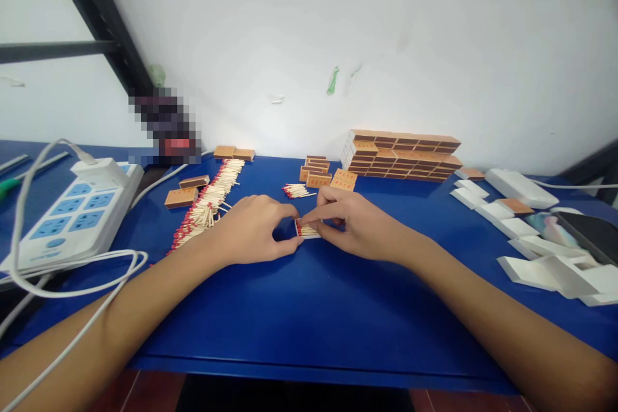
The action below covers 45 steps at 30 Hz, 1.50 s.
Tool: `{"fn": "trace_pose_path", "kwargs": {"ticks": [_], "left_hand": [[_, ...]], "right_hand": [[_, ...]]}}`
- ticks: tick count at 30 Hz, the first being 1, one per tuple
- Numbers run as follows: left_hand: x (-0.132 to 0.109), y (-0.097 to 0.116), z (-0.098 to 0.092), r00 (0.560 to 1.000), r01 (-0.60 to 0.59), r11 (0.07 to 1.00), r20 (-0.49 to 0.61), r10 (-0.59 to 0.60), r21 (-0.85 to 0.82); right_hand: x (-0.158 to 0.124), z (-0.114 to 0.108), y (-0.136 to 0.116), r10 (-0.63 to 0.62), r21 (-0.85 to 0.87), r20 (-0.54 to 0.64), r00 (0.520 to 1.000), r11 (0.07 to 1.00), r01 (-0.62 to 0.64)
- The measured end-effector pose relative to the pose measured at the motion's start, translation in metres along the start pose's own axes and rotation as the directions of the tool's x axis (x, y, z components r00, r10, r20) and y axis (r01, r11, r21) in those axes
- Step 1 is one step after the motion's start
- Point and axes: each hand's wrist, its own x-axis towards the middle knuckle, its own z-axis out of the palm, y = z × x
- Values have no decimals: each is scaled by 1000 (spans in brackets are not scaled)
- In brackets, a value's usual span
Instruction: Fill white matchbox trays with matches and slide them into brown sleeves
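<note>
Head view first: how much room did the hands have?

— Plenty toward the front. The blue table lay bare from the hands to its near edge. The clutter sat at the sides and along the back, by the wall.

What were they on?

— One small match tray, mid-table. The left hand pinched its left end between thumb and fingers. The right hand was closed on the other end, forefinger laid over the red heads. The two hands were almost touching.

Counts?

— Two hands, one tray between them. One power strip sat at the left edge, with a white cable looping beside it. Four loose matchboxes lay around the long match pile, and a small bundle of matches lay just behind the tray. I couldn't count the box stack by the wall with any certainty.

And the make?

— Pale thin sticks with red tips. Flat brown card boxes were stacked like bricks. White empty trays, open-topped and rectangular, were scattered to the right.
</note>
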Motion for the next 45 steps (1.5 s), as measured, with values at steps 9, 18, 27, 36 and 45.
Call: {"fn": "trace_pose_path", "kwargs": {"ticks": [9, 18, 27, 36, 45], "left_hand": [[0, 1, 1, 1000, 2, 1000, -9, -2, 15], [0, 0, 2, 1000, -4, 1000, -21, 5, 26], [0, 2, 0, 1000, 0, 1000, -4, 0, 28], [-2, 3, -1, 1000, -23, 999, -20, 24, 28], [1, -5, -2, 995, 23, 1000, -102, -24, -15]], "right_hand": [[-1, -9, -8, 28, -42, 12, 1000, 999, -28], [-2, -13, -9, 34, -9, 71, 997, 999, -34], [1, -11, 5, 85, 18, -78, 993, 996, -84], [17, -4, 58, 342, -136, -401, 850, 895, -424], [7, -28, 41, 409, 52, -346, 845, 907, -418]]}}
